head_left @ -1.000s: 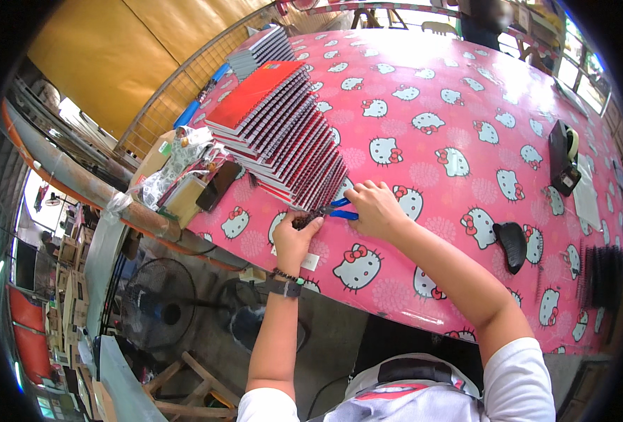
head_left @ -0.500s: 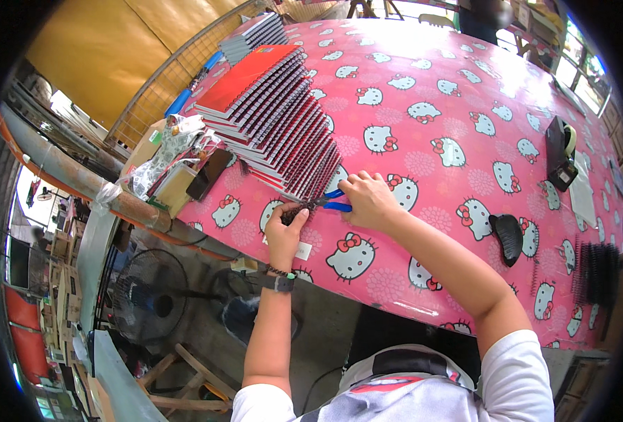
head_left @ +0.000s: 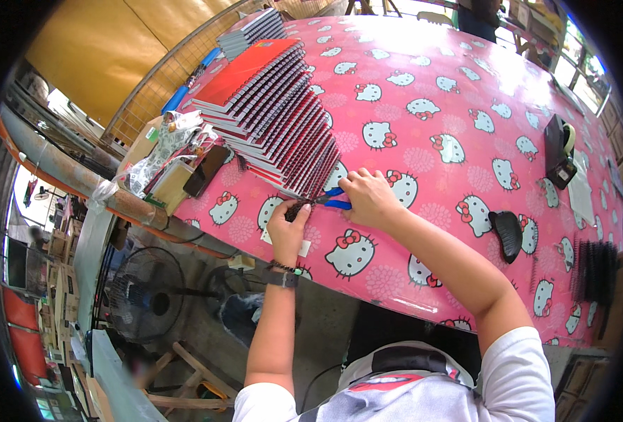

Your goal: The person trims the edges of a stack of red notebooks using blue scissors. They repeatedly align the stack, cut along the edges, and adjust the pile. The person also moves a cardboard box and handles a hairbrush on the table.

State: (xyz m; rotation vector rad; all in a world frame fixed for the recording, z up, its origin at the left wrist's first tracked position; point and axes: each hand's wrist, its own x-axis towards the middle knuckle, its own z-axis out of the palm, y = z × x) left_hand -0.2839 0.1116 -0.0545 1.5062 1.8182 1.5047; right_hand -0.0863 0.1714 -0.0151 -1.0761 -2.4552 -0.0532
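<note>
A tall, leaning stack of spiral-bound notebooks (head_left: 262, 116), with a red cover on top, stands on the pink patterned table. At its near end my right hand (head_left: 370, 198) grips blue-handled pliers (head_left: 337, 205), their jaws pointing left at the lowest spiral bindings. My left hand (head_left: 283, 228) is closed around a dark, bristly bundle (head_left: 297, 209), its thumb and fingers beside the plier tips. Whether the bundle is loose wire or part of a binding I cannot tell. A small white card (head_left: 304, 247) lies by the left wrist. The jaws' exact contact is too small to make out.
Farther back is another notebook stack (head_left: 251, 34). Left of the notebooks lie a dark phone-like slab (head_left: 206, 171) and clutter. To the right are a tape dispenser (head_left: 559, 151), a black curved object (head_left: 506, 235) and black coils (head_left: 596, 271). A fan (head_left: 146, 292) stands below the table edge.
Both hands stay nearly in place, with the left shifted very slightly. The pliers remain at the near end of the stack. The view has moved slightly.
</note>
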